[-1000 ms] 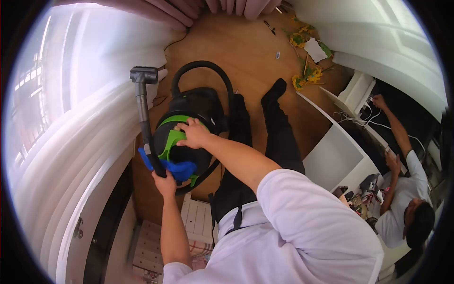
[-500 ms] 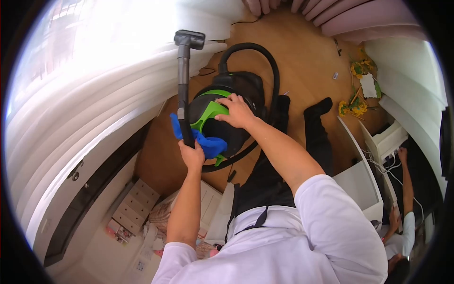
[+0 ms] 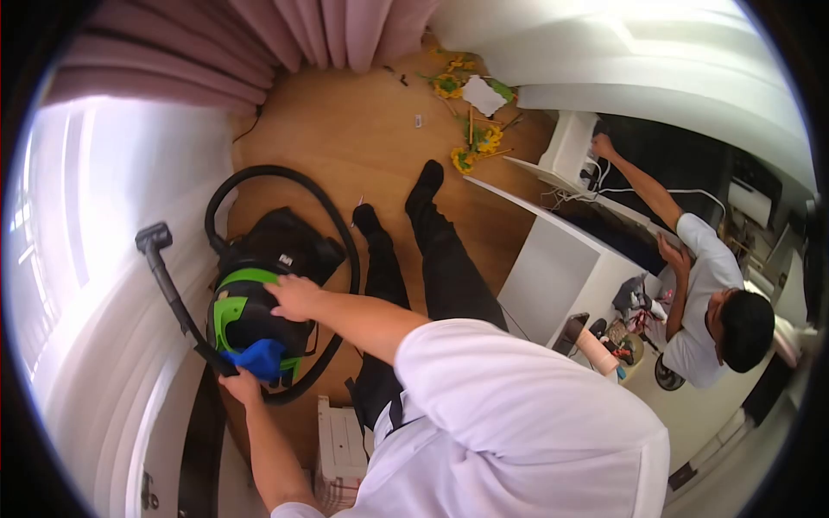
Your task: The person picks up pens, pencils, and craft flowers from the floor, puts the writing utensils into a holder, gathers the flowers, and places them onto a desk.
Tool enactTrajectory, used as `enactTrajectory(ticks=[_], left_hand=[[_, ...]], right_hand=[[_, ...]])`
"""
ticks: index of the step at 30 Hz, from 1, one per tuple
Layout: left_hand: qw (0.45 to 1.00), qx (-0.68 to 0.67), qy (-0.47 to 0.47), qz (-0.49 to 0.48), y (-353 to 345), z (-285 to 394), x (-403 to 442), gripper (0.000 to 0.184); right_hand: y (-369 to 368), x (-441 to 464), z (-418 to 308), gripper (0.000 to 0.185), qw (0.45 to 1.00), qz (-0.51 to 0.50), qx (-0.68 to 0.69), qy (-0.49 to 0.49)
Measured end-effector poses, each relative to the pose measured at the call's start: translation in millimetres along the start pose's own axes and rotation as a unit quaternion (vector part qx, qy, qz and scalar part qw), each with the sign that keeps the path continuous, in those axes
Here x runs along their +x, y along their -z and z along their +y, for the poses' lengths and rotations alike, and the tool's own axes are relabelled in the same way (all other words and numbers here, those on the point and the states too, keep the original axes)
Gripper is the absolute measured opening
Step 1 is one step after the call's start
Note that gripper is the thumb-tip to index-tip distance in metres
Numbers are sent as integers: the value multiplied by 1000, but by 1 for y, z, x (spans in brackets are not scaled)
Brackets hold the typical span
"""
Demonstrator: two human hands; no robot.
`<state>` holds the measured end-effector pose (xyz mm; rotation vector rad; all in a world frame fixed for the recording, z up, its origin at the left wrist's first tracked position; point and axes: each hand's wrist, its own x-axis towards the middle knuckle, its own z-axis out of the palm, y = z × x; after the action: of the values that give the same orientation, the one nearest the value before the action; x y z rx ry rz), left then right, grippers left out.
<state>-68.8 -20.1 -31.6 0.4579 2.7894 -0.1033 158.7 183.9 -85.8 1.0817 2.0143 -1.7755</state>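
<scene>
My left hand (image 3: 242, 386) is closed around the lower end of a black vacuum wand (image 3: 175, 300), which slants up to a small floor head (image 3: 154, 236). Beside that hand a blue cloth (image 3: 259, 357) hangs against the front of a black and green vacuum cleaner (image 3: 256, 326). My right hand (image 3: 296, 298) rests on the cleaner's top near the green band, fingers stretched out and grasping nothing visible. From the cleaner's back a black hose (image 3: 345, 233) loops around its far and right sides.
White sheer curtain (image 3: 95, 345) borders the left. Artificial yellow flowers (image 3: 477, 148) and torn white paper (image 3: 482, 95) lie on the wooden floor. At right, another person (image 3: 708, 293) reaches over a white cabinet (image 3: 561, 268) with white cables.
The view has swung right, bringing more of the other person and cabinet into sight. My right hand has left the green handle for the cleaner's top; my left still holds the wand.
</scene>
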Motion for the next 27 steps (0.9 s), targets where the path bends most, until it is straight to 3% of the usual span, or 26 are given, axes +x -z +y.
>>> enactTrajectory(ticks=[3,5,6,7,9,10,13,16,20,21,22,23,24,25,26,27], left_hand=[[999,-44,13,-28,1,2,11,54],[994,-87,-59,-14,-23,-39,43,59],[993,-115,7,-31,-12,-18,33,60],[992,-127,5,-9,-11,-6,27,62],[994,-24,-106,-17,-10,-12,39,59],[993,2,-109,-32,2,-17,36,59],[987,-109,56,-109,-6,13,36,53],[966,-196,78,-152,1,15,42,51],[941,-260,95,-194,7,-3,41,48],[964,-195,79,-161,8,-18,54,51],[987,-149,19,-51,10,-21,48,60],[988,51,-11,142,16,-5,32,68],[980,63,41,183,40,62,-17,71],[966,82,-106,221,29,56,-28,70],[945,50,-250,205,31,86,-57,63],[940,2,-312,140,26,121,-84,53]], right_hand=[[19,-46,79,55,994,18,14,-105],[50,-65,107,52,989,55,6,-138],[61,-73,123,50,985,73,1,-154],[92,-64,125,46,987,79,-60,-129],[151,-35,112,40,972,219,-10,-86],[190,-22,91,37,974,213,-11,-81],[286,1,53,37,960,275,-47,10],[328,12,30,37,946,306,-68,81],[315,-2,45,38,954,286,-40,83],[301,-10,55,38,960,270,-21,71],[281,-23,76,39,969,243,1,31],[262,-41,102,39,974,222,28,-24],[244,-64,139,43,974,181,72,-113],[190,-76,203,47,940,273,143,-145],[192,-119,215,48,912,225,237,-250],[160,-135,251,40,853,311,292,-301]])
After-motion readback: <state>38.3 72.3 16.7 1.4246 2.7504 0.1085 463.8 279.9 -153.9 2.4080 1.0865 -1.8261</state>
